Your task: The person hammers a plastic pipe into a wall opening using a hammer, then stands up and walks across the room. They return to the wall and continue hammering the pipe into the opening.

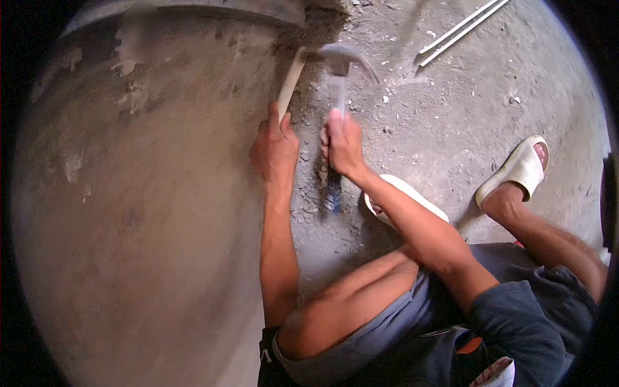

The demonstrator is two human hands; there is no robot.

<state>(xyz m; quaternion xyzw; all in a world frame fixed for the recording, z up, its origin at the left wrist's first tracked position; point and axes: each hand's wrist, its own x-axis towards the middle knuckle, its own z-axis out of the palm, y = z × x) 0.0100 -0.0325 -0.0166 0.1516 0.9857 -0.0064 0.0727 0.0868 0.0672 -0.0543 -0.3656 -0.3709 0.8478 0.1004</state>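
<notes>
My left hand (276,148) is closed round a pale, slim length of pipe or rod (293,80), held along the foot of the wall and slanting up and to the right. In my right hand (344,142) is a claw hammer (338,61), gripped by its shaft, with the dark butt of the handle (333,197) showing below the fist. The hammer's head is smeared by motion. Its striking end overlaps the far end of the pale rod, while the curved claw points right.
A rough plastered wall (142,213) fills the left side. Grey rubble (306,187) lies along its foot on the concrete floor (438,129). Two thin white strips (461,32) lie at the upper right. My feet wear white slides (516,171). A curved ledge (193,9) runs across the top.
</notes>
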